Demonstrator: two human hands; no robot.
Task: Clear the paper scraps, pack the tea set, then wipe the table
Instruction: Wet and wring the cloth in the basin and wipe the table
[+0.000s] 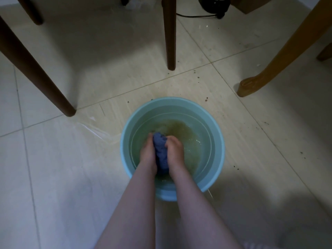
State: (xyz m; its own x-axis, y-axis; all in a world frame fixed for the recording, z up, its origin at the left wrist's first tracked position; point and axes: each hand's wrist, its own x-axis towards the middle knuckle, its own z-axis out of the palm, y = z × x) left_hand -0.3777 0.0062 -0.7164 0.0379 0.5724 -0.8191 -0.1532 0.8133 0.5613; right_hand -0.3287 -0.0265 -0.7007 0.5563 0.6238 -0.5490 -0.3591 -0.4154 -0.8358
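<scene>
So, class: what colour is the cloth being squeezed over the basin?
Blue: the cloth is gripped by left hand and right hand; the head view shows it best.

Pale tiled floor (71, 159): light-blue basin (220, 133) stands at centre; dark wooden legs (169, 42) and one light wooden leg (280, 56) stand beyond it; dark specks (198, 77) lie scattered; black cable (195, 15) at far edge
</scene>
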